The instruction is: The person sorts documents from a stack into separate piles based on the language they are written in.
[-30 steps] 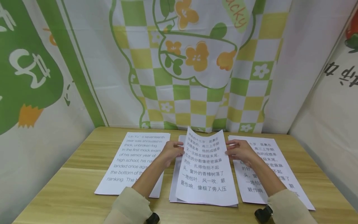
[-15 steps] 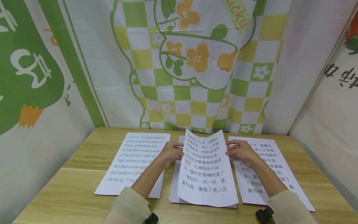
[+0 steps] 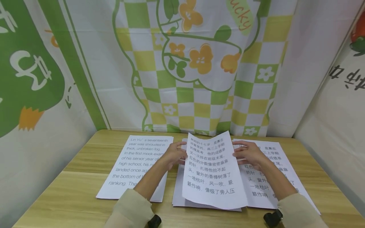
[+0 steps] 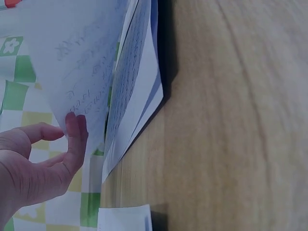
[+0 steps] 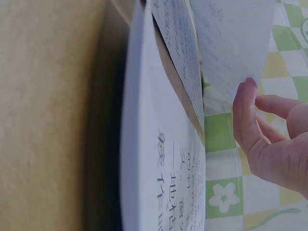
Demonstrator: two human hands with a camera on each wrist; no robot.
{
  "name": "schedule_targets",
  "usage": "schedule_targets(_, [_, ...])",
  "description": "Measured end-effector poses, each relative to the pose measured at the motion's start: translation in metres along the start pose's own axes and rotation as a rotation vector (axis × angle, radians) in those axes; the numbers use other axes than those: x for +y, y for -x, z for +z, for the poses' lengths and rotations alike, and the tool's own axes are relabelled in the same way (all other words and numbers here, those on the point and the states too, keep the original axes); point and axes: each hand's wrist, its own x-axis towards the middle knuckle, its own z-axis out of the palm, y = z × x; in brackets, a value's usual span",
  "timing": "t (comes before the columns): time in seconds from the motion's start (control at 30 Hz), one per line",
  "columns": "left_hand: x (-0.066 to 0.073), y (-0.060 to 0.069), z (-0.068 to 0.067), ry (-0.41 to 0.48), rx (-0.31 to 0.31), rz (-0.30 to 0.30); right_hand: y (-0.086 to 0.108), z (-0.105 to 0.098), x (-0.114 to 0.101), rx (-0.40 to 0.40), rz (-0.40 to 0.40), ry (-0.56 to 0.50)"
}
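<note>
A printed sheet [image 3: 209, 171] with Chinese text is lifted above the middle paper stack [image 3: 178, 186], its top edge bowed. My left hand [image 3: 174, 155] pinches its left edge; in the left wrist view the thumb and fingers of that hand [image 4: 48, 159] meet at the sheet's edge [image 4: 77, 62]. On the other side my right hand [image 3: 249, 155] pinches the right edge, and the right wrist view shows the hand [image 5: 274, 134] with its fingertips at the sheet [image 5: 236, 43]. The sheet's lower right corner overlaps the right stack's edge.
To the left lies a stack with English text [image 3: 134, 158], partly under my left forearm. A Chinese-text stack [image 3: 288, 177] lies at the right beneath my right forearm. Behind the wooden table [image 3: 71, 186] hangs a patterned cloth [image 3: 185, 95].
The held sheet has shifted slightly to the right, its lower right corner now reaching the right stack. My right hand has moved a little to the right with it.
</note>
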Motion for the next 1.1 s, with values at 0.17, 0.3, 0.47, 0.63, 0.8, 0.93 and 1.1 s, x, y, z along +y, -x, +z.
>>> schedule_targets(0.17, [0.001, -0.005, 0.002, 0.000, -0.010, -0.006, 0.001, -0.005, -0.002, -0.006, 0.002, -0.015])
schedule_targets(0.3, [0.004, -0.007, 0.004, 0.006, -0.010, -0.004, 0.002, -0.008, -0.004, -0.004, 0.003, -0.015])
schedule_targets(0.47, [0.006, -0.008, 0.007, 0.010, -0.011, 0.008, 0.003, -0.015, -0.003, -0.021, -0.011, -0.019])
schedule_targets(0.63, [0.009, -0.007, 0.013, 0.028, -0.024, 0.011, 0.004, -0.025, -0.002, -0.027, -0.024, -0.012])
schedule_targets(0.8, [0.012, -0.004, 0.021, 0.037, -0.048, 0.018, 0.008, -0.037, -0.001, -0.049, -0.030, -0.001])
schedule_targets(0.93, [0.015, -0.003, 0.028, 0.031, -0.071, 0.029, 0.013, -0.049, 0.001, -0.073, -0.037, -0.008])
schedule_targets(1.1, [0.018, -0.003, 0.038, 0.044, -0.104, 0.024, 0.018, -0.065, 0.005, -0.082, -0.040, -0.013])
